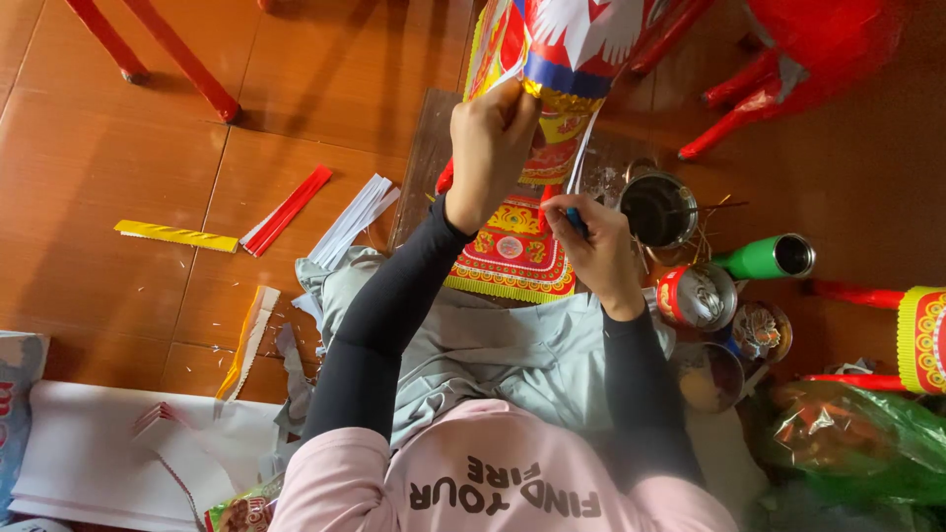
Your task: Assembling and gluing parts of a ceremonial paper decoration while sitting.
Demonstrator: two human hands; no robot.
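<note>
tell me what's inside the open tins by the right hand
The biggest tin looks dark inside, with thin sticks poking over its rim. The red tin holds something pale and shiny. The lowest tin shows yellowish contents. Their depths are hidden from the head view.

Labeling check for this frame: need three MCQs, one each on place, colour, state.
1. Where is the green tube?
A. right of the tins
B. on the white board
C. in the left hand

2. What colour is the strip lying far left on the floor?
A. blue
B. yellow
C. black

3. What is the left hand doing?
A. resting flat on the floor
B. hanging free
C. gripping the paper craft

Answers: 1 A, it lies beside the open tins. 2 B, it is plainly yellow. 3 C, fingers close on its lower edge.
</note>
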